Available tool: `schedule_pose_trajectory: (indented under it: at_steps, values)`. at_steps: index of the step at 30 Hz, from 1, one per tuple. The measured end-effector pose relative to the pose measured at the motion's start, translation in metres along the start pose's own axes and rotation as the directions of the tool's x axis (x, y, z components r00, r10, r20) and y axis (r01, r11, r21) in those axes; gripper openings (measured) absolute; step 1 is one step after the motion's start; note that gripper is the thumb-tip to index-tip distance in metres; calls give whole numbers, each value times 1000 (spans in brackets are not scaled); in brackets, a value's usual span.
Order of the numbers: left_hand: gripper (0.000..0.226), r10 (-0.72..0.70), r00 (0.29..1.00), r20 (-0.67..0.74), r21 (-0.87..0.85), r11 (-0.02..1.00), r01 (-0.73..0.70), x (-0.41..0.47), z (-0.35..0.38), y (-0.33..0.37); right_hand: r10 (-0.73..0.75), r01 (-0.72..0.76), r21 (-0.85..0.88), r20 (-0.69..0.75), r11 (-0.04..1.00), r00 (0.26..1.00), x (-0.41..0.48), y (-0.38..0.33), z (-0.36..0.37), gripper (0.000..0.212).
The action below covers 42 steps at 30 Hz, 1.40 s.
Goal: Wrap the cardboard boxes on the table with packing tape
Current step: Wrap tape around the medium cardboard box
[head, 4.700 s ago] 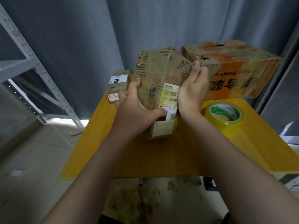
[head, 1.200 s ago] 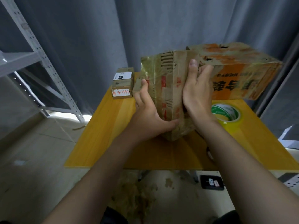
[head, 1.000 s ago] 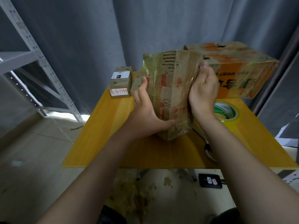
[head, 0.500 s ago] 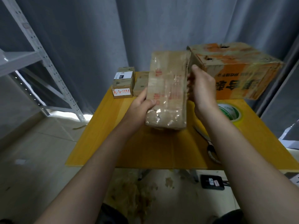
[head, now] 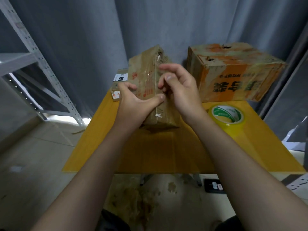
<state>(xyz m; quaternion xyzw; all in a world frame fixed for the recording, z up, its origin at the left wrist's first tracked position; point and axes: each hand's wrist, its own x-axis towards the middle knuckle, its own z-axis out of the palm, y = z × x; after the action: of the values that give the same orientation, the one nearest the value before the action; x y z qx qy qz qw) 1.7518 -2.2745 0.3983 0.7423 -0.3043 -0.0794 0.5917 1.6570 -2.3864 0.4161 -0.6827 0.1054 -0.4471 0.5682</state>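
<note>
One box (head: 145, 75) is being gripped upright by left hand (head: 133, 104), left of tape roll (head: 227, 119) | right hand (head: 180, 90) being held curled at its edge, grip unclear | wrapping judged partly done; tape roll lying idle

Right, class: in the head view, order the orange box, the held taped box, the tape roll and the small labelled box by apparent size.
1. orange box
2. taped box
3. tape roll
4. small labelled box: partly hidden and farther back, so unsure against the roll.
</note>
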Motion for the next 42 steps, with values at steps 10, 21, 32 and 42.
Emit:
schedule_pose_trajectory:
  at_steps: [10,21,32,42]
  values:
    - [93,312,943,112,26,948,-317,-22,22,-8,163,-310,-388,-367,868,916,10,1,-2,79]
    - [88,207,949,236,-155,973,-174,-8,6,-20,-275,45,-609,-290,792,917,10,27,-39,49]
    - [91,173,950,260,-271,957,-101,-2,-1,-25,-166,-28,-414,-423,910,891,10,30,-45,27]
    - [66,-79,953,294,-737,616,278,3,-1,-9,334,-214,-638,72,740,940,6,-7,-13,124]
